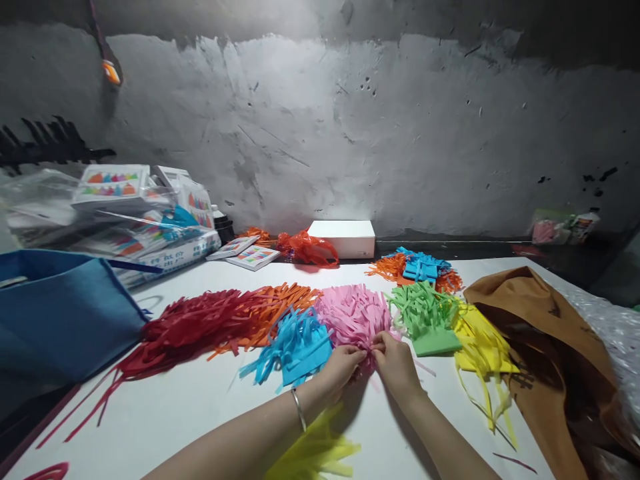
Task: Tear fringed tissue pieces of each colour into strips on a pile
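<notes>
My left hand [344,367], with a silver bangle on its wrist, pinches the near edge of a pile of pink fringed paper [353,313]. Beside it, the fingertips of my right hand [396,365] are also closed on the pink paper. Blue fringed paper [303,347] lies to the left of the pink pile, and green fringed paper [427,313] to its right. Beyond those are orange strips [283,303], a long dark red bundle [187,327] and yellow fringed paper [483,340]. More yellow fringe [317,450] shows below my left forearm.
A blue fabric bin [65,313] stands at the left, before plastic-wrapped packs [115,200]. Along the back are printed cards [254,257], a red plastic bag [313,250], a white box [345,239] and a blue-and-orange bundle [423,267]. Brown cloth [545,333] covers the right edge.
</notes>
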